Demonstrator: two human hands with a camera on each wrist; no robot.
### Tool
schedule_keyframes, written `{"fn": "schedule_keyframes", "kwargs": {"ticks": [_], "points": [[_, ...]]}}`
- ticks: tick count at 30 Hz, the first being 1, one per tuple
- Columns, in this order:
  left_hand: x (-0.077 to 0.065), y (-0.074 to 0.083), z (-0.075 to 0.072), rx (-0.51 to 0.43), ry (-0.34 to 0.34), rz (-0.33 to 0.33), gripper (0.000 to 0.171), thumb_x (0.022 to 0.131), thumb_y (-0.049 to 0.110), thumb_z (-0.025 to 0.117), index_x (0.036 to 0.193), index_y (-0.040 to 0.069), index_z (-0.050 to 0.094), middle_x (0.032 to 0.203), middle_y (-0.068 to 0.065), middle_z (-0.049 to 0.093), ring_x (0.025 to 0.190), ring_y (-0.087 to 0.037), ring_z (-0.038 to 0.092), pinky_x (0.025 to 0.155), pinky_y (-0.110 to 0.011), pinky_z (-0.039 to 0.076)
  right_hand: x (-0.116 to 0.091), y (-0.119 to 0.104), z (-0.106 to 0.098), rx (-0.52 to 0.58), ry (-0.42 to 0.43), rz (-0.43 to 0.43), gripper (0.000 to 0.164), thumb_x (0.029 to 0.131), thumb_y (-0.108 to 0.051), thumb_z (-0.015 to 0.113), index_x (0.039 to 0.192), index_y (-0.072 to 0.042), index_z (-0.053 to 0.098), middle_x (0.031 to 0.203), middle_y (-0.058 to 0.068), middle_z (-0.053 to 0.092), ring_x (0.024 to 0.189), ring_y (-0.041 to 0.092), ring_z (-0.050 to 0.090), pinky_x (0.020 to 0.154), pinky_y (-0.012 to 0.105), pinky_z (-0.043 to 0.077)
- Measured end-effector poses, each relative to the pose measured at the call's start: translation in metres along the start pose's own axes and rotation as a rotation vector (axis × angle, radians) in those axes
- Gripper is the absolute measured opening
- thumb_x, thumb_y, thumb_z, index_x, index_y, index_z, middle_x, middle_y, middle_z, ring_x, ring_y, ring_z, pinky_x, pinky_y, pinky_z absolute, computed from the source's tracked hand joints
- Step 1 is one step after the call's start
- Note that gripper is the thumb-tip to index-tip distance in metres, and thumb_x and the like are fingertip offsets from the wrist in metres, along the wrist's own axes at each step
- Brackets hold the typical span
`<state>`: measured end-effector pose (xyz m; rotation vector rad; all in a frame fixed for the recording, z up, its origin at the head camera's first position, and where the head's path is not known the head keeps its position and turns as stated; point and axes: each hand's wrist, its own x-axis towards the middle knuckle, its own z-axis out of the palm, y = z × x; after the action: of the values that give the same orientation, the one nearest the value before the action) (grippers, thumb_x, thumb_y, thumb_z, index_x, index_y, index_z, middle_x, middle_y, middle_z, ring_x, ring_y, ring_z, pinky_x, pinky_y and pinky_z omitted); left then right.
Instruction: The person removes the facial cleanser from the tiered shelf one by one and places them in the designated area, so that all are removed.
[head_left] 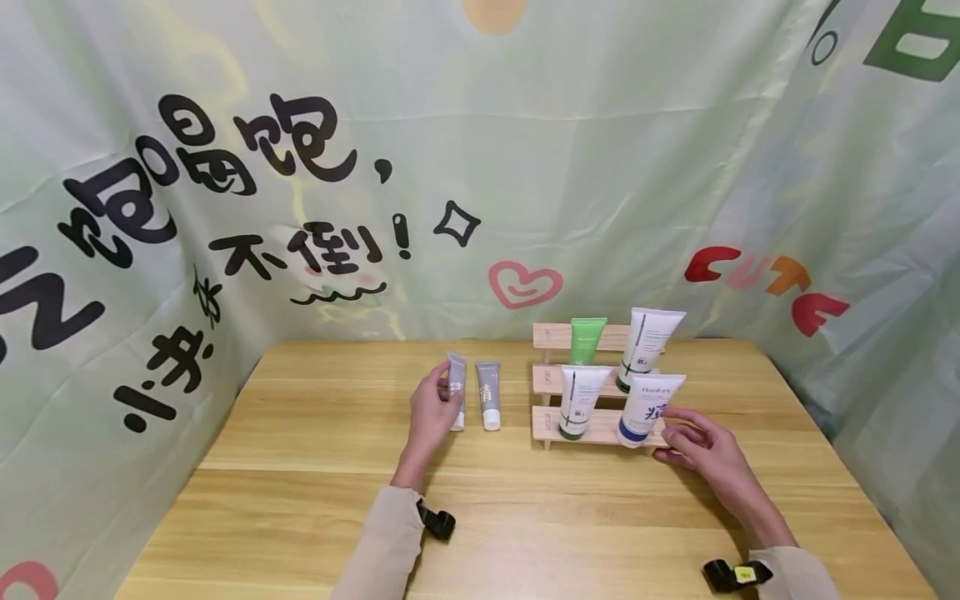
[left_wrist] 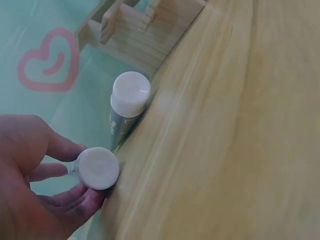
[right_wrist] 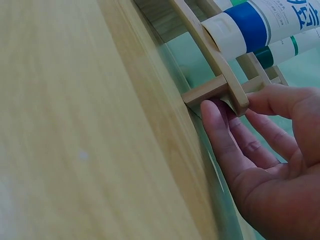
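My left hand (head_left: 435, 408) grips a grey squeeze tube (head_left: 457, 392) between thumb and fingers; in the left wrist view its white cap (left_wrist: 98, 168) faces the camera. Just right of it lies a second grey tube (head_left: 488, 392), its white cap toward me. A stepped wooden rack (head_left: 546, 380) stands farther right. My right hand (head_left: 705, 454) pinches the right end of the rack's lowest shelf (right_wrist: 232, 90), thumb and fingers on either side of the board. Beside those fingers stands a white tube with a blue band (head_left: 649, 407).
On the rack's lowest shelf there is also a white tube with a green cap (head_left: 582, 402). Higher up stand a green tube (head_left: 587, 340) and a taller white tube (head_left: 648, 346). A printed curtain (head_left: 615, 192) hangs behind the wooden table (head_left: 315, 467).
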<state>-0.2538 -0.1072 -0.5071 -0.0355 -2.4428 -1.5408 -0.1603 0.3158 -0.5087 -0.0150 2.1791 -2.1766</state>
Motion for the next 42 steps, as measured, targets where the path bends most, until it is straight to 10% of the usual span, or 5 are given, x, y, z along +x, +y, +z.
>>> {"fn": "schedule_keyframes", "kwargs": {"ticks": [42], "points": [[0.004,-0.0006,-0.0076,0.184,-0.023,0.009,0.035,0.092,0.004,0.071,0.124,-0.01,0.067,0.099,-0.019,0.066,0.089,-0.027,0.062,0.081,-0.043,0.055,0.0005,-0.0026,-0.0006,-0.043,0.012,0.028,0.032,0.103,-0.016,0.065,0.133,-0.011,0.059,0.111,0.002,0.07,0.094,0.017,0.073,0.082,0.034,0.06]]}}
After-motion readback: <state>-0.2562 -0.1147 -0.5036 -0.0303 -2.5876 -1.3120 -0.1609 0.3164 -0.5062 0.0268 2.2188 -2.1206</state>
